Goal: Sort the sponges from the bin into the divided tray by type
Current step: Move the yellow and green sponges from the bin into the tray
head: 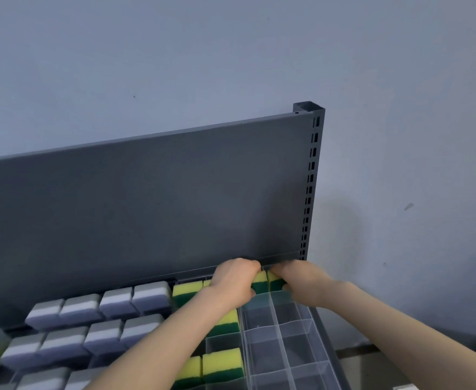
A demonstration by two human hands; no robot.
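From the head view, the person is leaning over a grey shelf [146, 209] and is in the middle of seating two sponges at the far end of the clear divided tray [243, 350]. The left hand [232, 280] has its fingers curled over the top of one yellow-and-green sponge [260, 284], with the thumb against its near face. The right hand [301, 282] grips the neighbouring sponge [275, 281] the same way. The two sponges stand side by side on edge, touching, right up against the shelf's back panel. I judge this to be the placing step for the yellow-and-green type. Next, both sponges need pressing down square into their own compartments, then the fingers must let go without tipping either one over a divider. The compartments nearer the person on that side look empty. To the left, grey sponges [118, 302] fill several rows, and more yellow-and-green ones [222, 364] sit between them and the empty part. A translucent container at the left edge may be the bin, but I cannot tell.
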